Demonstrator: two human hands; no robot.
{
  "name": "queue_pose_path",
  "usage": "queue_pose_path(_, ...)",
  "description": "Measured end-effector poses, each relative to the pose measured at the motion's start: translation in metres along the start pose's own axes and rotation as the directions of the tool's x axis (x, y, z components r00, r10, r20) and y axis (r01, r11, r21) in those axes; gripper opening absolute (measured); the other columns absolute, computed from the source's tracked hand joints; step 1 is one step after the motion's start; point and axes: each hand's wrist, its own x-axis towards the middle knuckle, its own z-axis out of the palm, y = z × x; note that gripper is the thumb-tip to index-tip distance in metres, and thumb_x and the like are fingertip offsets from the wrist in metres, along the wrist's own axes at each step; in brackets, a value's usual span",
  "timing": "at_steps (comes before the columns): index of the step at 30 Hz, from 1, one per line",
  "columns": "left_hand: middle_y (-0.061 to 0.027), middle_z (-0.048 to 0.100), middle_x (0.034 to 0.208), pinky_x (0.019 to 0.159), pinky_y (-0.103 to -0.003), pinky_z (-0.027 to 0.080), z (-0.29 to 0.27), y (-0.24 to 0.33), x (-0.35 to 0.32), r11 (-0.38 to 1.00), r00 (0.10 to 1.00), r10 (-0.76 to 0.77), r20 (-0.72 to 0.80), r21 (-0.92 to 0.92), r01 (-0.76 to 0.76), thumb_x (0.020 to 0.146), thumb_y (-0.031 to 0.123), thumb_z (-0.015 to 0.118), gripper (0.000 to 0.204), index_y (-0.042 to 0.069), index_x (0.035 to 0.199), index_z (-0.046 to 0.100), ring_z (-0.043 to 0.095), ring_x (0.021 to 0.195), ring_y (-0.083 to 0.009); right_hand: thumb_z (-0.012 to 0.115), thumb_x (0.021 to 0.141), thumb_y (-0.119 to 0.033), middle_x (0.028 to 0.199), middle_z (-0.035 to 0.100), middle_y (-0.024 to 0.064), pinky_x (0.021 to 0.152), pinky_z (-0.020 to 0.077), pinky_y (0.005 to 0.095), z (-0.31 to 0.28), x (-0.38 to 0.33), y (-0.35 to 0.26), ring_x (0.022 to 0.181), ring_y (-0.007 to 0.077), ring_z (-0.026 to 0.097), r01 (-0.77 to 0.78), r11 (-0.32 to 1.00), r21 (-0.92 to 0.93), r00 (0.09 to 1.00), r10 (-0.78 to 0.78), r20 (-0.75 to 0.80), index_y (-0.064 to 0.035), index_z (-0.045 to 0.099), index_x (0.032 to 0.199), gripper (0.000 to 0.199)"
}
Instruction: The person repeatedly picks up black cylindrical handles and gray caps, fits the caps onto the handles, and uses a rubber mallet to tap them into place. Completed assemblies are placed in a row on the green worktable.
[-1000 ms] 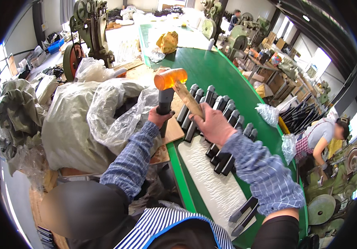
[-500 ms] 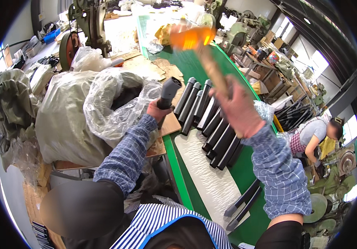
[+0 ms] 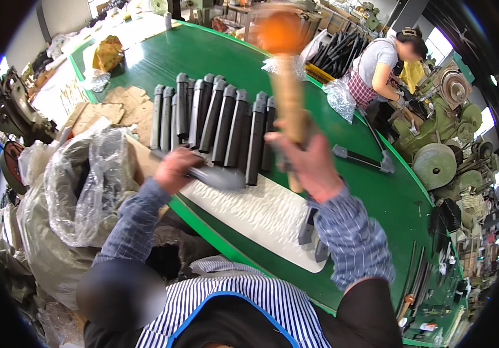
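My left hand (image 3: 175, 170) is closed around a dark bar with a grey end piece (image 3: 219, 178), blurred and tilted nearly level above the near ends of a row of bars. The fingers of my right hand (image 3: 313, 158) wrap the wooden handle of a mallet (image 3: 290, 95), whose blurred orange head points up and away from me. Several black bars with grey end caps (image 3: 224, 124) lie side by side beyond my hands, partly on a white rippled board (image 3: 272, 211). By my right sleeve, grey ends of more bars (image 3: 306, 229) show, the remainder hidden.
A green table (image 3: 377, 214) carries the board, with a jointed black bar piece (image 3: 365, 158) at its right. Clear plastic bags (image 3: 81, 185) bulge on the left. Across the table, a person in a checked apron (image 3: 377, 72) bends beside green machines (image 3: 435, 162).
My view has swung to the right. The bar in my left hand has gone from upright to nearly level. The mallet stays raised in my right hand, its handle now more upright.
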Motion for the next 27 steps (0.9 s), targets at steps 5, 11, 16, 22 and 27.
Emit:
queue_pose_path(5,0.0006,0.061,0.092,0.108,-0.058,0.036,0.209,0.077,0.114,0.756,0.619,0.559,0.551,-0.033,-0.653,0.082,0.017,0.063,0.019,0.027,0.097,0.068,0.059,0.097,-0.0235,0.069,0.091,-0.012,0.074,0.052,-0.0007,0.044,0.0440,0.0251,-0.082,-0.067,0.052,0.052,0.0079,0.051,-0.271,0.910,0.315,0.800,0.395,-0.452,-0.0106,0.050,0.100,0.022)
queue_pose_path(11,-0.0082,0.058,0.115,0.110,-0.060,0.033,0.359,0.114,0.166,0.636,0.441,0.716,0.541,-0.246,-0.732,0.086,0.019,0.058,0.027,0.028,0.110,0.067,0.054,0.115,-0.0324,0.067,0.091,-0.008,0.075,0.052,0.0013,0.045,0.0472,0.0280,-0.111,-0.153,0.150,0.054,0.0104,0.053,-0.463,0.729,0.504,0.431,0.682,-0.590,-0.0081,0.049,0.101,0.020)
queue_pose_path(16,-0.0119,0.056,0.117,0.101,-0.059,0.041,0.331,0.056,0.220,0.938,0.929,0.344,0.138,-0.006,-0.347,0.065,0.026,0.072,0.052,0.022,0.117,0.065,0.050,0.118,-0.0343,0.064,0.092,-0.006,0.077,0.056,0.0038,0.046,0.0490,0.0285,-0.119,-0.170,0.220,0.054,0.0118,0.054,-0.319,0.702,0.637,0.377,0.711,-0.594,-0.0078,0.048,0.102,0.020)
queue_pose_path(22,-0.0254,0.046,0.140,0.102,-0.048,0.045,0.311,-0.070,0.217,0.531,0.550,-0.831,0.083,0.413,0.740,0.086,0.034,0.066,0.074,0.010,0.149,0.034,0.047,0.127,-0.0412,0.062,0.092,-0.005,0.080,0.057,0.0030,0.048,0.0482,0.0262,-0.092,-0.167,0.240,0.057,0.0096,0.053,-0.384,0.646,0.660,0.364,0.763,-0.535,-0.0095,0.051,0.101,0.015)
queue_pose_path(27,-0.0231,0.067,0.114,0.093,-0.039,0.054,0.293,-0.057,0.219,0.349,0.339,-0.925,0.172,0.029,0.937,0.071,0.034,0.084,0.083,-0.003,0.136,0.049,0.067,0.104,-0.0334,0.063,0.092,-0.004,0.083,0.058,0.0043,0.049,0.0498,0.0275,-0.076,-0.177,0.203,0.059,0.0119,0.055,-0.379,0.674,0.634,0.484,0.729,-0.484,-0.0082,0.051,0.103,0.017)
